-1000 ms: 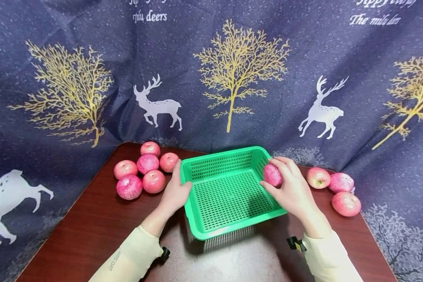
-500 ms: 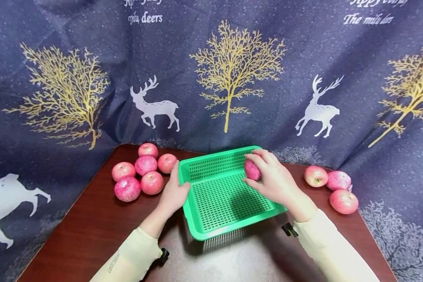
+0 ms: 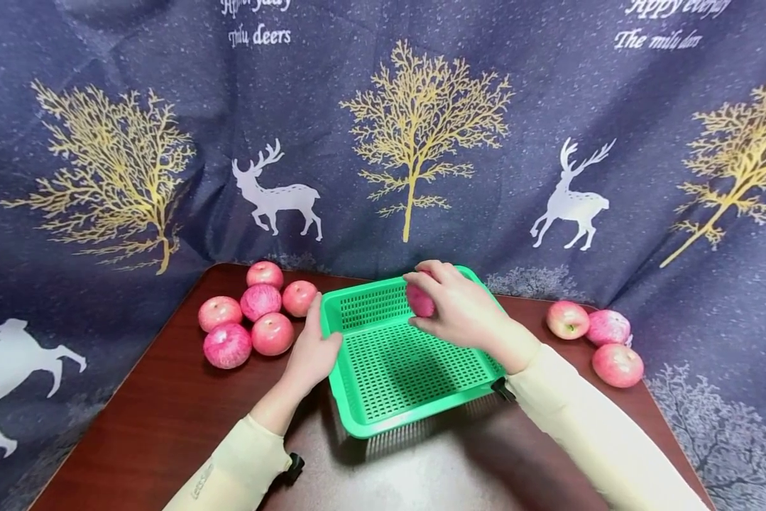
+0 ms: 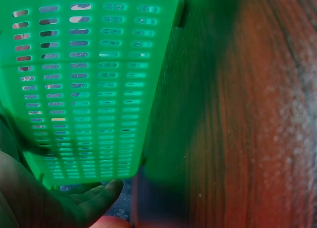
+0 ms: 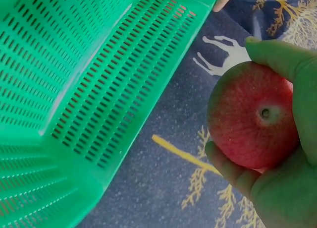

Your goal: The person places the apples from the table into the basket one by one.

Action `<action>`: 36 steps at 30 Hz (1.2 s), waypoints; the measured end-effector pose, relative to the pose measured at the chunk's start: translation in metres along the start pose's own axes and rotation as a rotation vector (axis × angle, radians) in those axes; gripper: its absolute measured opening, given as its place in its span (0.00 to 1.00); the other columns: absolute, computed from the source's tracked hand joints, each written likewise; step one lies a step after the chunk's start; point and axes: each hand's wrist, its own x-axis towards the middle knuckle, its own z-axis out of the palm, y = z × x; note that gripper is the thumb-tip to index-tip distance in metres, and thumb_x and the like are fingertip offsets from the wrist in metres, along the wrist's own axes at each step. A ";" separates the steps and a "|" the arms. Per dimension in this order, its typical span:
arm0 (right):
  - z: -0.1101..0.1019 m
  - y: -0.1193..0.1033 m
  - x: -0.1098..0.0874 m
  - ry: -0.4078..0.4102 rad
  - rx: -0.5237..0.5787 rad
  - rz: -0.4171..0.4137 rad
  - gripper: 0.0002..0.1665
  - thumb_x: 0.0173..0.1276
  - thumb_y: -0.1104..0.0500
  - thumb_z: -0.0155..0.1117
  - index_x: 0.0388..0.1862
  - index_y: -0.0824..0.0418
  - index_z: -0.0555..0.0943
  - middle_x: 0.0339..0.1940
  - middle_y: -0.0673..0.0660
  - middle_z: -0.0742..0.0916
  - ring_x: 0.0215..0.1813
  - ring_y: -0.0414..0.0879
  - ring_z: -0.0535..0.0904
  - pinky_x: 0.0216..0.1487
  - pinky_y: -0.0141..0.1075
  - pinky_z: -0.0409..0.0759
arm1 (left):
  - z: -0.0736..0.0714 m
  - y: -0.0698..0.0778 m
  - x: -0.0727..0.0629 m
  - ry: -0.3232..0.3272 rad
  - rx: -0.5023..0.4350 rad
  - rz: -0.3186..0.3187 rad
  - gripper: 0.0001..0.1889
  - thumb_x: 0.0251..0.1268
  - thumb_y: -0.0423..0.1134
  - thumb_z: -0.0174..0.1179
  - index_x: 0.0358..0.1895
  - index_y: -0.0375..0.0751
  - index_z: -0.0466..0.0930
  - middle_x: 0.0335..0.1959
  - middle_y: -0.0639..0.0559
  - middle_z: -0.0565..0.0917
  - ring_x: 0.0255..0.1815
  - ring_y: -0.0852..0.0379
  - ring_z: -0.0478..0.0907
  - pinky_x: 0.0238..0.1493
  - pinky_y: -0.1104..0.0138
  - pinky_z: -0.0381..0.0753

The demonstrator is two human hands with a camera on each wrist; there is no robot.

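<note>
A green plastic basket (image 3: 421, 413) with slotted sides stands tilted over the table. My left hand (image 3: 314, 351) grips its left end, thumb over the rim and fingers along the outside; the left wrist view shows the slotted basket wall (image 4: 94, 60) close up with part of that hand (image 4: 64, 200) beneath. Over the basket, my right hand (image 3: 466, 312) holds a red apple (image 3: 420, 301) between thumb and fingers. From the right wrist, the apple (image 5: 250, 116) shows its dimpled end toward the camera, the basket (image 5: 111, 96) beside it. Only slots show on the basket's visible floor.
Several apples (image 3: 261, 302) are grouped on the table left of the basket. Three more apples (image 3: 608, 328) lie near its right edge. A dark blue cloth (image 3: 331, 142) printed with deer and trees hangs behind the brown table (image 3: 133, 426).
My right hand has carried the apple leftward, from the basket's right end to over its middle. The left hand keeps its grip on the rim, and the basket has barely shifted.
</note>
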 end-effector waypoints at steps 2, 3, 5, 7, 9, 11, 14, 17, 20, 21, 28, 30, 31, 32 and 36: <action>0.003 -0.001 0.006 -0.016 0.005 -0.015 0.44 0.60 0.49 0.90 0.73 0.59 0.84 0.66 0.63 0.83 0.62 0.60 0.83 0.58 0.55 0.87 | -0.003 0.005 -0.003 -0.009 -0.015 -0.011 0.49 0.75 0.37 0.57 0.94 0.47 0.41 0.85 0.31 0.66 0.71 0.31 0.78 0.75 0.37 0.71; 0.004 -0.002 0.009 -0.022 0.007 -0.021 0.43 0.60 0.49 0.90 0.73 0.59 0.84 0.65 0.63 0.83 0.61 0.60 0.83 0.56 0.55 0.87 | -0.002 0.003 -0.003 -0.005 -0.014 -0.006 0.49 0.75 0.37 0.57 0.94 0.46 0.41 0.85 0.30 0.66 0.70 0.31 0.79 0.74 0.36 0.72; 0.008 -0.003 0.014 -0.031 0.015 -0.038 0.43 0.61 0.49 0.90 0.73 0.59 0.84 0.65 0.63 0.83 0.60 0.59 0.83 0.54 0.54 0.88 | 0.000 -0.005 0.000 0.013 -0.006 0.016 0.49 0.74 0.38 0.57 0.94 0.48 0.43 0.83 0.28 0.68 0.67 0.30 0.81 0.71 0.37 0.74; 0.012 -0.004 0.018 -0.041 0.029 -0.050 0.43 0.61 0.50 0.90 0.73 0.59 0.84 0.65 0.62 0.83 0.59 0.58 0.83 0.52 0.53 0.88 | 0.004 -0.015 0.006 0.030 0.007 0.029 0.49 0.73 0.40 0.58 0.94 0.48 0.44 0.82 0.28 0.70 0.65 0.31 0.82 0.69 0.36 0.76; 0.017 -0.005 0.021 -0.048 0.041 -0.065 0.43 0.61 0.49 0.90 0.72 0.59 0.84 0.65 0.62 0.83 0.59 0.58 0.83 0.50 0.51 0.88 | 0.008 -0.028 0.011 0.044 0.029 0.040 0.50 0.73 0.41 0.59 0.94 0.52 0.44 0.83 0.30 0.71 0.65 0.32 0.82 0.68 0.38 0.77; 0.022 -0.006 0.024 -0.061 0.055 -0.081 0.43 0.62 0.49 0.90 0.73 0.60 0.83 0.65 0.62 0.83 0.59 0.58 0.83 0.50 0.50 0.89 | 0.010 -0.036 0.015 0.056 0.039 0.044 0.50 0.73 0.43 0.59 0.94 0.53 0.43 0.83 0.32 0.71 0.66 0.33 0.82 0.67 0.39 0.78; 0.029 -0.008 0.027 -0.084 0.073 -0.102 0.42 0.63 0.49 0.89 0.73 0.61 0.82 0.65 0.63 0.83 0.58 0.57 0.83 0.49 0.49 0.89 | 0.008 -0.032 0.013 0.045 0.020 0.033 0.50 0.73 0.42 0.59 0.94 0.53 0.43 0.84 0.31 0.70 0.69 0.31 0.81 0.69 0.38 0.77; 0.034 -0.009 0.031 -0.100 0.087 -0.116 0.42 0.64 0.50 0.89 0.73 0.62 0.82 0.65 0.63 0.83 0.58 0.57 0.83 0.49 0.47 0.89 | 0.003 -0.018 0.008 0.033 -0.014 0.024 0.50 0.72 0.40 0.58 0.94 0.49 0.44 0.84 0.29 0.68 0.71 0.29 0.78 0.71 0.36 0.75; 0.037 -0.011 0.034 -0.124 0.091 -0.124 0.42 0.64 0.50 0.89 0.73 0.62 0.81 0.64 0.62 0.83 0.57 0.56 0.82 0.50 0.47 0.89 | 0.002 -0.016 0.007 0.031 -0.011 0.034 0.49 0.72 0.40 0.58 0.94 0.47 0.45 0.84 0.29 0.68 0.73 0.28 0.77 0.72 0.36 0.74; 0.038 -0.012 0.036 -0.135 0.093 -0.128 0.42 0.64 0.50 0.89 0.73 0.62 0.81 0.64 0.62 0.83 0.57 0.56 0.82 0.50 0.47 0.88 | 0.001 -0.014 0.006 0.031 -0.016 0.033 0.49 0.73 0.40 0.57 0.94 0.48 0.44 0.85 0.30 0.67 0.74 0.28 0.76 0.73 0.35 0.73; 0.047 -0.014 0.046 -0.227 0.095 -0.096 0.42 0.66 0.48 0.87 0.74 0.61 0.80 0.65 0.61 0.82 0.57 0.55 0.82 0.51 0.46 0.88 | 0.001 -0.017 0.008 0.028 -0.011 0.042 0.49 0.73 0.41 0.58 0.94 0.48 0.44 0.85 0.31 0.66 0.73 0.29 0.77 0.72 0.36 0.74; 0.053 -0.013 0.048 -0.258 0.098 -0.077 0.44 0.67 0.47 0.86 0.76 0.62 0.79 0.65 0.61 0.82 0.58 0.55 0.82 0.53 0.46 0.88 | 0.002 -0.019 0.008 0.037 -0.018 0.054 0.49 0.72 0.41 0.58 0.94 0.48 0.45 0.85 0.31 0.67 0.71 0.29 0.78 0.72 0.37 0.75; 0.056 -0.013 0.049 -0.275 0.095 -0.067 0.45 0.68 0.46 0.86 0.77 0.62 0.78 0.66 0.61 0.82 0.59 0.55 0.82 0.54 0.46 0.88 | 0.003 -0.020 0.008 0.040 -0.018 0.058 0.49 0.72 0.41 0.59 0.94 0.48 0.45 0.85 0.30 0.67 0.71 0.29 0.78 0.72 0.37 0.75; 0.059 -0.013 0.049 -0.293 0.092 -0.057 0.46 0.68 0.46 0.85 0.78 0.63 0.77 0.67 0.60 0.82 0.60 0.55 0.82 0.55 0.46 0.88 | 0.004 -0.022 0.009 0.044 -0.022 0.065 0.49 0.72 0.42 0.59 0.94 0.49 0.45 0.85 0.31 0.68 0.70 0.29 0.79 0.71 0.38 0.75; 0.073 -0.014 0.048 -0.359 0.079 -0.026 0.49 0.69 0.44 0.83 0.80 0.65 0.74 0.70 0.61 0.81 0.66 0.56 0.82 0.60 0.47 0.88 | 0.011 -0.039 0.017 0.065 0.030 0.101 0.48 0.74 0.45 0.59 0.94 0.51 0.46 0.84 0.32 0.69 0.69 0.30 0.80 0.69 0.41 0.78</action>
